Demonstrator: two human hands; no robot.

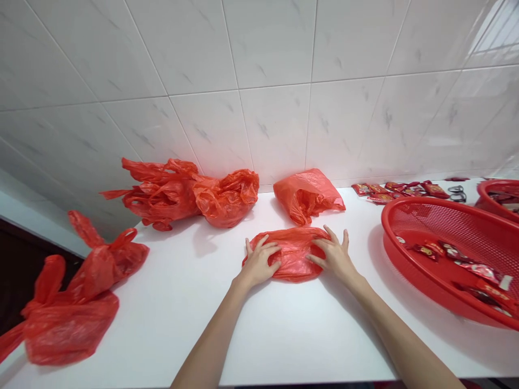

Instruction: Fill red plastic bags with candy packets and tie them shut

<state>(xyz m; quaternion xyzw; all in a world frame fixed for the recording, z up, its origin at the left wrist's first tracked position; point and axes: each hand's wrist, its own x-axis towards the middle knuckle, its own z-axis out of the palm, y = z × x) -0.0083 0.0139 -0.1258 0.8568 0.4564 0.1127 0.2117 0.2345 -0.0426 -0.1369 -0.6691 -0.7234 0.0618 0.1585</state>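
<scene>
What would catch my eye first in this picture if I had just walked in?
Bright red plastic bags grab the eye, heaped along the white counter below the tiled wall. In the middle, the left hand and right hand press one bag flat. On the right, a red mesh basket holds red-wrapped packets.

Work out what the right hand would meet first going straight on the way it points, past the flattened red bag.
Probably the crumpled red plastic bag by the tiled wall, just beyond the flattened bag under the right hand, though depth is hard to judge.
</scene>
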